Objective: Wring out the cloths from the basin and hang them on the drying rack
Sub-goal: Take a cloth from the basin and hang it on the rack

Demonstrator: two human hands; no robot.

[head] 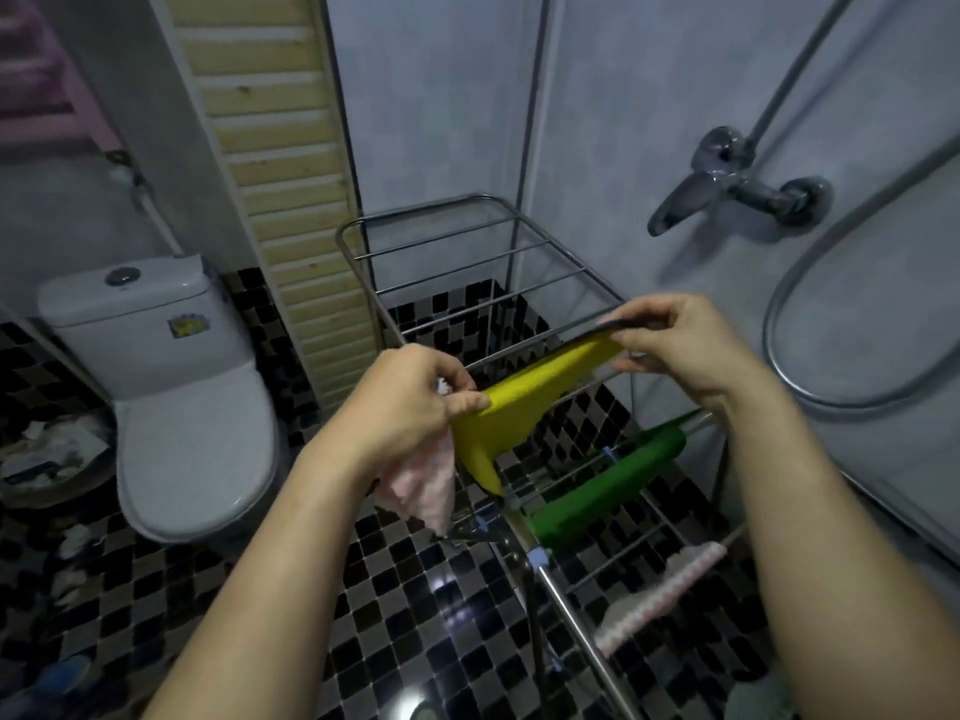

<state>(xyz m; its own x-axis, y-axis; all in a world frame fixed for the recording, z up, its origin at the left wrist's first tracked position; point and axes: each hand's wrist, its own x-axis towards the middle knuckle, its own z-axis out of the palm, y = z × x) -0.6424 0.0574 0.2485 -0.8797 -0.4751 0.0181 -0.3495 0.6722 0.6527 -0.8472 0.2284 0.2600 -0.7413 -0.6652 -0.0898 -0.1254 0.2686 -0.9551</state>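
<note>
A yellow cloth (519, 407) is stretched between both hands just above the bars of the metal drying rack (441, 210). My left hand (410, 402) pinches its near corner and also holds a pale pink cloth (421, 485) that hangs below the palm. My right hand (670, 345) pinches the yellow cloth's far corner. A green cloth (602, 491) is draped over a rack bar nearer to me, and a pink-and-white cloth (665, 589) lies over the nearest bar. The basin is not in view.
A white toilet (176, 397) stands at the left on the black-and-grey checkered floor (260, 605). A shower mixer tap (727, 184) and its hose are on the right wall. Rubbish lies in a bin (52, 459) at the far left.
</note>
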